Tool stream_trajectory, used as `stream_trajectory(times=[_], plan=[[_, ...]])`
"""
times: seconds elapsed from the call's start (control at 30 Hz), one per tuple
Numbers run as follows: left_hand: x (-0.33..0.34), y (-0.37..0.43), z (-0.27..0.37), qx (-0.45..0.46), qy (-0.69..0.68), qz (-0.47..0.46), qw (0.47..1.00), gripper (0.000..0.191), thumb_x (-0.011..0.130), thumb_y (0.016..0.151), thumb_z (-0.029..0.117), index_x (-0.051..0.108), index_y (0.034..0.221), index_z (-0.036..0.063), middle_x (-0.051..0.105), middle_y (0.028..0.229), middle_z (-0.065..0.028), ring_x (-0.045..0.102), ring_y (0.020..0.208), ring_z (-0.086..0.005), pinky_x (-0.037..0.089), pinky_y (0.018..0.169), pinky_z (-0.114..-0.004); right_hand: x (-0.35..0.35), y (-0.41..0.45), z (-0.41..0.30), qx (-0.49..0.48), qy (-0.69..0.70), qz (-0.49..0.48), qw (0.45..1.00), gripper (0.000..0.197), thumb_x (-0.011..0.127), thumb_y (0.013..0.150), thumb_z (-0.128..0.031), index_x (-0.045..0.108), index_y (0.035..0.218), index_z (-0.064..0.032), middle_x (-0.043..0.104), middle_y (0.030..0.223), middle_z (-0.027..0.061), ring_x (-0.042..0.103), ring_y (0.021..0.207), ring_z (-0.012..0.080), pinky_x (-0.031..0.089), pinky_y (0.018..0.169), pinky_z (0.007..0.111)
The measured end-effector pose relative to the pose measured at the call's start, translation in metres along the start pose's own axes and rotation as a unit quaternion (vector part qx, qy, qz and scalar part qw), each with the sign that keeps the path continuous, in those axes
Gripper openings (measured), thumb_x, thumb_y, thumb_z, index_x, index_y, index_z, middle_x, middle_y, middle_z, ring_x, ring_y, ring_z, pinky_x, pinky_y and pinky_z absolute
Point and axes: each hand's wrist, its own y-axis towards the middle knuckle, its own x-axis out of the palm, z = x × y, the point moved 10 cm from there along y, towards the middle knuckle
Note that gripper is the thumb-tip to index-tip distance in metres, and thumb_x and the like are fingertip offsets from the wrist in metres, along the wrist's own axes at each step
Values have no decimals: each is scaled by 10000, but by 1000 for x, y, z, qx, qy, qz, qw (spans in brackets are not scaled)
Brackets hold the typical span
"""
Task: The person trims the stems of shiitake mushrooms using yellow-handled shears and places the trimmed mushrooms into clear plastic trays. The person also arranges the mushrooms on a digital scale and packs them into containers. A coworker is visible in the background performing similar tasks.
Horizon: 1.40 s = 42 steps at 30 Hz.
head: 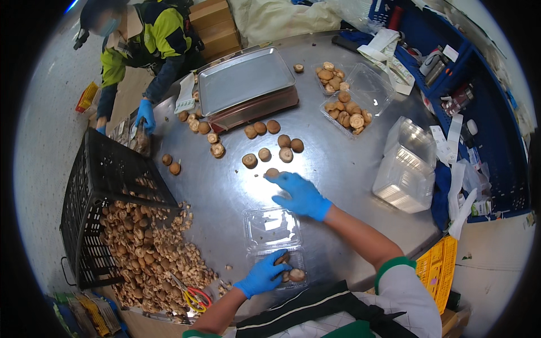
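Observation:
My left hand (264, 274), in a blue glove, is in the base of a clear plastic clamshell box (274, 230) in front of me. Its fingers curl around a brown mushroom (282, 258), and another mushroom (297, 275) lies beside the fingertips in the box. The box's lid is folded back flat on the steel table. Farther out, my gloved right hand (301, 196) reaches over the tabletop with thumb and fingers apart. Its fingertips touch or nearly touch a single mushroom (271, 172), partly covered by them. Several loose mushrooms (285, 154) lie just beyond.
A black crate (122, 169) lies tipped at left, with a large mushroom heap (143, 253) and scissors (196, 298). A metal tray (247, 80) sits at the back. Filled boxes (348, 114) and stacked clear boxes (405, 169) stand right. A co-worker (148, 46) handles bags far left.

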Motion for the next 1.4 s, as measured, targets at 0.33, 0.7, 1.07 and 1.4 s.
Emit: stream_trajectory(times=[0.33,0.7,1.07,1.4], plan=[[-144,46,-19,-73,14,76,994,431,624,865,188,550,1274,73,499,1308,-198,493,1227,-340,406,1021,-439,2,49,81,100,-62,95,988,276,625,841,-218,652,1113,-183,561,1055,134,587,936,335,541,737,428],[-181,223,-150,-211,247,157,933,464,611,882,192,527,1338,178,530,1247,-193,535,1088,-370,490,872,-428,11,95,138,165,-203,11,965,456,741,711,-247,601,1143,-212,482,1174,155,543,1005,385,524,833,454],[-67,-17,-6,-87,15,156,984,539,612,739,-52,567,1261,75,495,1295,-191,522,1174,-324,451,973,-416,0,-36,-12,64,240,-10,969,554,759,771,-259,572,1273,-115,467,1268,182,539,1119,300,479,935,434],[-33,-133,-53,-218,-218,425,851,509,422,828,-52,459,1332,15,469,1350,-138,433,1282,-259,311,1103,-388,124,-162,-160,-170,-55,-227,957,393,644,834,-334,644,1216,-242,424,1381,201,508,1142,421,407,996,479]])
